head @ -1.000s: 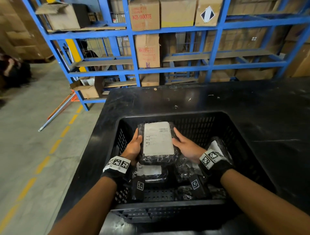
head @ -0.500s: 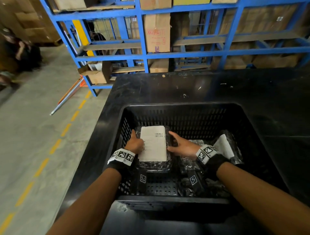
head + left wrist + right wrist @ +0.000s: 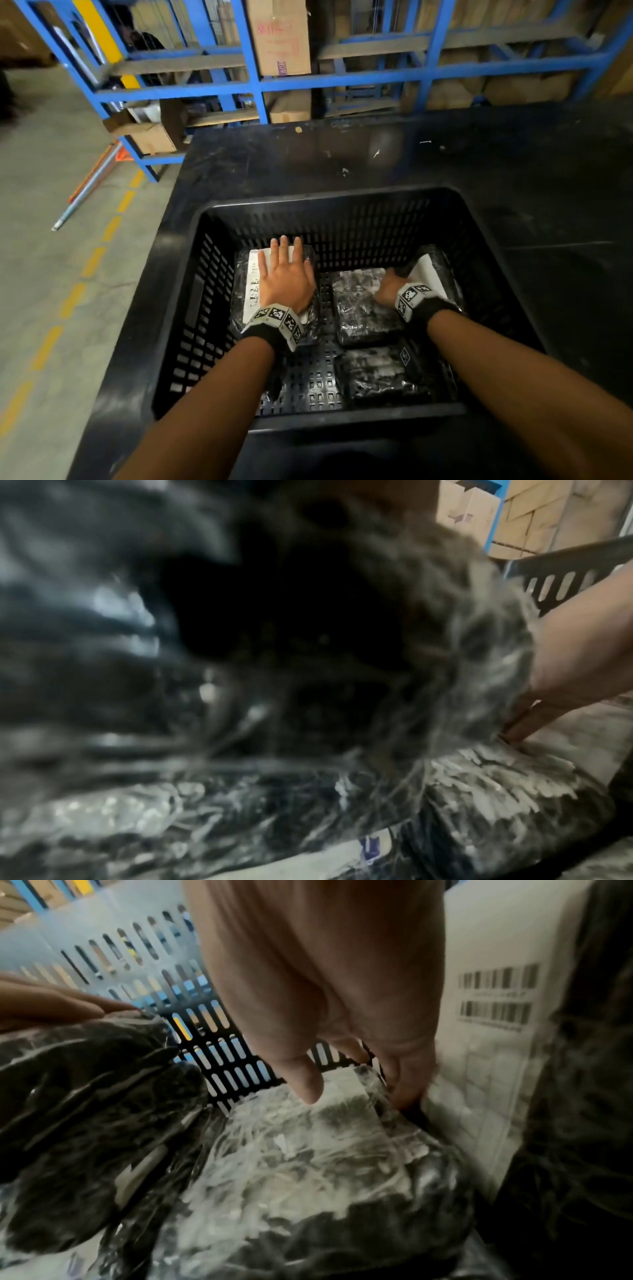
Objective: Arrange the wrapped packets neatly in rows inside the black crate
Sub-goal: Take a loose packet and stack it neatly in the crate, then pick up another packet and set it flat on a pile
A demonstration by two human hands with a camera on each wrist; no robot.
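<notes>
With the labelled packet now lowered into the crate's far-left corner, the left hand is pressing it flat-fingered while the right hand's fingers are reaching down beside a tilted packet, starting a row.

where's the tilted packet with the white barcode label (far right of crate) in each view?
Head: tilted packet leans against the crate's right wall, right hand at its left edge.
Left wrist: not clearly in it; only the right hand reaching down at right edge, blurred.
Right wrist: fills the right side, white label with barcodes facing camera.
Shared landmark: slotted wall of the black crate.
</notes>
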